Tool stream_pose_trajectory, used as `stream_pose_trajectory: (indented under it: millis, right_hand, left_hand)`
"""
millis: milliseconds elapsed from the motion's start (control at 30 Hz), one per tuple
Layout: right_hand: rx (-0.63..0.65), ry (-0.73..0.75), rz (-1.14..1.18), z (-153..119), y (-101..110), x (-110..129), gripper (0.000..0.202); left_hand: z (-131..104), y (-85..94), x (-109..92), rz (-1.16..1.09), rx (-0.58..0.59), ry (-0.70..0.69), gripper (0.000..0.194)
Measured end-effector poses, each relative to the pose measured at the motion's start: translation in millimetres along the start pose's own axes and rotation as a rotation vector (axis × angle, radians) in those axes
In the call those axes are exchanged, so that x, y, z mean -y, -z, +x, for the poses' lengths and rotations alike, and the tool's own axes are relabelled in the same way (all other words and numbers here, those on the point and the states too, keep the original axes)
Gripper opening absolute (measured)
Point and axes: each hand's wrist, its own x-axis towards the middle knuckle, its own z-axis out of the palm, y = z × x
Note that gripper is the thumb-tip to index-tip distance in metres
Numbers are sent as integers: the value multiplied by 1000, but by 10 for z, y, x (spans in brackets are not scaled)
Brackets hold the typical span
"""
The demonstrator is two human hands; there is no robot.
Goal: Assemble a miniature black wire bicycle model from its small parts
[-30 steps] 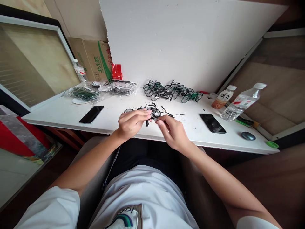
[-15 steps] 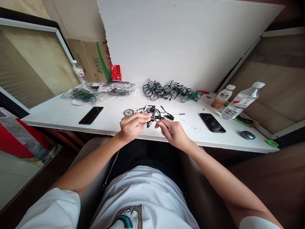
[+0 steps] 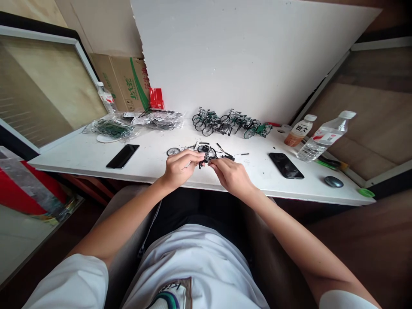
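My left hand (image 3: 180, 167) is closed, its thumb and fingers pinching a small black model bicycle part (image 3: 201, 163) above the front of the white table. From the other side, my right hand (image 3: 233, 173) is closed too, fingertips pressed on the same part, mostly hidden by the fingers. Just behind the hands lie loose model pieces: a spoked wheel (image 3: 173, 151), another black wheel section (image 3: 210, 150), and thin black pieces (image 3: 222, 148). A slim dark rod (image 3: 243, 154) lies to the right of them.
Several assembled model bicycles (image 3: 231, 122) stand at the back by the white board. Plastic bags of parts (image 3: 114, 128) lie at the back left. One phone (image 3: 123, 156) is on the left, another phone (image 3: 286, 165) on the right, near two bottles (image 3: 326, 136) and a mouse (image 3: 334, 182).
My right hand has shifted slightly left and turned, its fingers now flatter and closer to the left hand at the part. The left hand barely moved; the table items stay put.
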Motion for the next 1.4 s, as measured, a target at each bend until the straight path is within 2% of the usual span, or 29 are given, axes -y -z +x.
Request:
stream_pose_trajectory:
  millis: [100,200,333,467,567,667,767,833,900,1000,1067,1133,1233,1400]
  right_hand:
    - [17,118,-169,-13,-20,-118,36]
    - [72,77,-73,-26,-20,-153,37]
    - [133,-61,212,-24,-15,-79,45]
    - [196,-329,678,-4,-44,0,52]
    - [285,-499,1018,9,-38,16,50]
    - [355,-598,1163,23,-2,12,44]
    - [360,-616,1134,38,10,7,44]
    - [316,-572,999,44,-4,1,48]
    - [214,-465,757,41,-20,-15,49]
    - [88,-212,332,16,-35,-65,41]
    - [71,-74,118,-9,-44,-108,41]
    - [67,-20,3,-32,-57,-142,42]
    - [93,-52,65,-51,-75,-144,45]
    - [140,-214,420,-31,-81,-68,51]
  left_hand:
    - [-32,-30,-23,-41,-12,64,10]
    - [-81,-62,-37,-72,-29,81,11]
    - [-135,-80,-27,-64,-31,41,18]
    - [-128,-52,-16,-23,-41,-39,22]
    - [-109,-19,-10,45,-13,-85,19]
    - [-108,-1,17,98,16,-131,17]
    - [-120,-3,58,90,42,-154,18]
    - [-127,-12,73,78,62,-144,20]
    - [-131,-23,72,71,69,-105,21]
    - [-134,-45,51,31,47,-23,22]
    - [-136,-60,37,-15,33,15,22]
    - [-142,-75,27,-53,17,38,21]
    - [-164,-94,15,-78,-9,53,21]
    - [-190,-93,-4,-49,-20,31,21]
